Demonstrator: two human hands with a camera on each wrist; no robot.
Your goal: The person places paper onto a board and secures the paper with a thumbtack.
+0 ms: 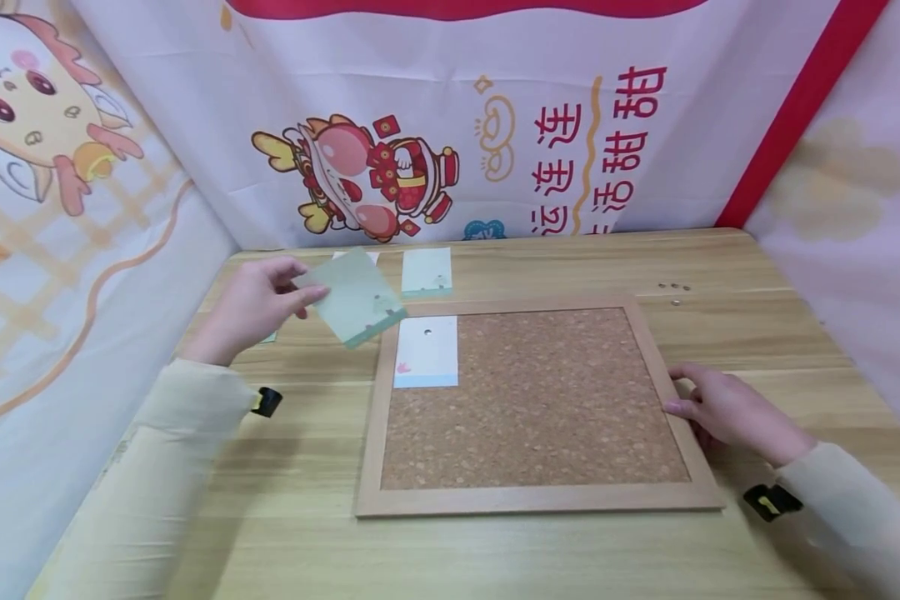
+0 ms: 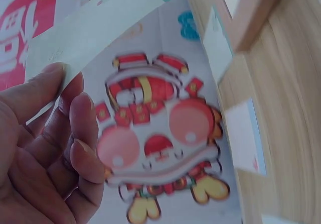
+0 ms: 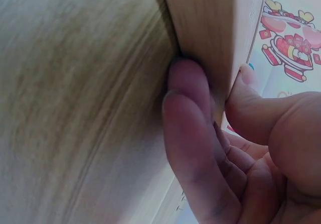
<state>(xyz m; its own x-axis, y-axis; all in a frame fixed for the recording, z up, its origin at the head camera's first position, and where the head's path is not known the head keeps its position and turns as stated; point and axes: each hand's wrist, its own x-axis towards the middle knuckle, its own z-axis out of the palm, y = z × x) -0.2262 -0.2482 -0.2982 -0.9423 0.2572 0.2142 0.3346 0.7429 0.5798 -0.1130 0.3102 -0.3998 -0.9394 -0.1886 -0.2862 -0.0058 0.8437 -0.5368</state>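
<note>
My left hand (image 1: 258,304) pinches a pale green note sheet (image 1: 354,298) by its edge between thumb and fingers. The sheet is tilted above the table, its darker green strip overlapping the top left corner of the wood-framed corkboard (image 1: 540,400) in the head view. On the board's upper left lies a white note sheet (image 1: 427,358) with a blue strip, and a small silver thumbtack (image 1: 427,332) sits near its top. With the thumb on the frame's face and fingers against its outer side, my right hand (image 1: 727,412) grips the board's right edge (image 3: 210,28).
Behind the board lies another green note sheet (image 1: 427,271), beside a paler sheet (image 1: 367,257) partly hidden by the held one. Several small tacks (image 1: 673,287) rest at the back right of the wooden table (image 1: 495,558). A printed cloth (image 1: 450,125) hangs along the back.
</note>
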